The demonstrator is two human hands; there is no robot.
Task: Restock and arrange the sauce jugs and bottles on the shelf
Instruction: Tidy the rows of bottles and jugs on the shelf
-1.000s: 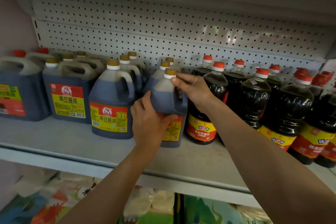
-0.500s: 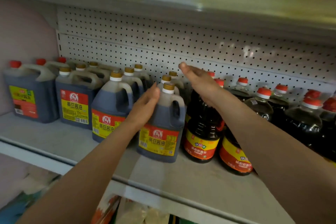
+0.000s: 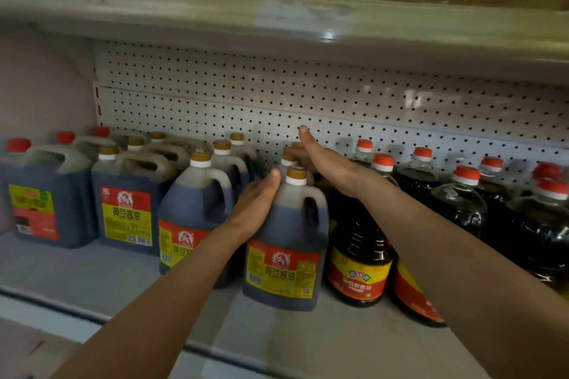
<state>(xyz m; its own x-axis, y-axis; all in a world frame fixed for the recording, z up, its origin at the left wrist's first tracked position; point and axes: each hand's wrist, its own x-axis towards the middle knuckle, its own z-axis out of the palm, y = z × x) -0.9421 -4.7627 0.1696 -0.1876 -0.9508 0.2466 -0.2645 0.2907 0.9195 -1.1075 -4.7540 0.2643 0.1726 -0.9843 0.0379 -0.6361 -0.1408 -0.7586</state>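
Front jug (image 3: 284, 243) upright near shelf (image 3: 101, 280) edge, label out. My left hand (image 3: 257, 204) flat on its shoulder, fingers straight, steadying. Right hand (image 3: 326, 160) open, reaching to rear jug (image 3: 288, 158), probably closing row.

We saw only two forearms and hands, both bare from the lower frame edge up to the fingertips, with no sleeve or cuff covering them. The left hand (image 3: 257, 209), just left of the front jug (image 3: 284, 243), carried no glove, ring or band that we could make out. The right hand (image 3: 326, 163), above and behind that jug, was likewise ungloved and its wrist unadorned.
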